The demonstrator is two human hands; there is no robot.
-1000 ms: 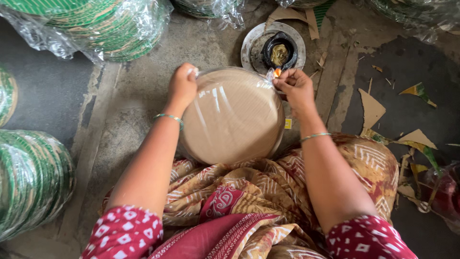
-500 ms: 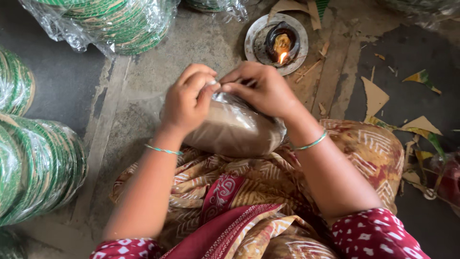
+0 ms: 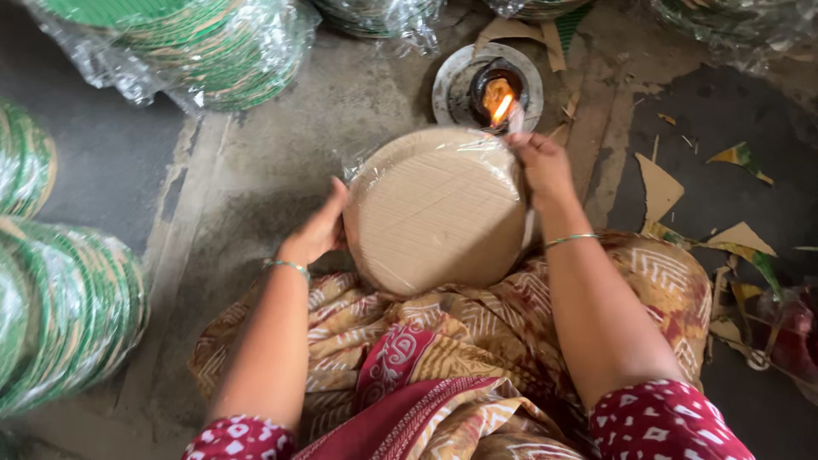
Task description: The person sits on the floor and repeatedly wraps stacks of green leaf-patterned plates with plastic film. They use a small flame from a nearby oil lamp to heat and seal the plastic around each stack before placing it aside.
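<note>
We judged the round tan stack of paper plates in clear plastic wrap (image 3: 439,209) light, stiff, slippery; our left hand (image 3: 319,232) cupped its edge, our right hand (image 3: 538,166) pinched the wrap beside the small flame lamp (image 3: 497,92).

Grey concrete floor (image 3: 256,170): wrapped stacks of green-edged plates (image 3: 187,43) at upper left and left edge, a lit lamp dish (image 3: 487,85) top centre, cardboard scraps (image 3: 660,183) right
</note>
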